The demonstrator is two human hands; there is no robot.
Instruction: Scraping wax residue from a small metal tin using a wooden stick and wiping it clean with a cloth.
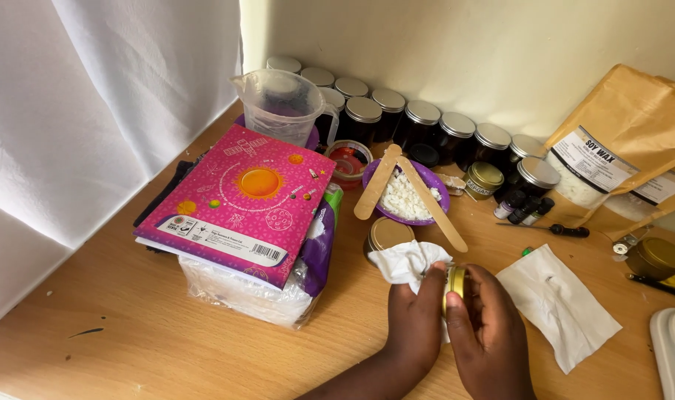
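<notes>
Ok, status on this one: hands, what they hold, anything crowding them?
Left hand holds white tissue. Right hand grips small gold tin. Tissue against the tin. Second tissue beside them, purple bowl behind.

book: pink, orange sun print
bowl: purple, right of book
tin: gold
tissue: white
pouch: tan
table: light wood

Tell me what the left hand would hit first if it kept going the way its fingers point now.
Probably the gold tin just beyond the white tissue that the left hand grips; farther on sits the purple bowl. Depth is uncertain.
</notes>
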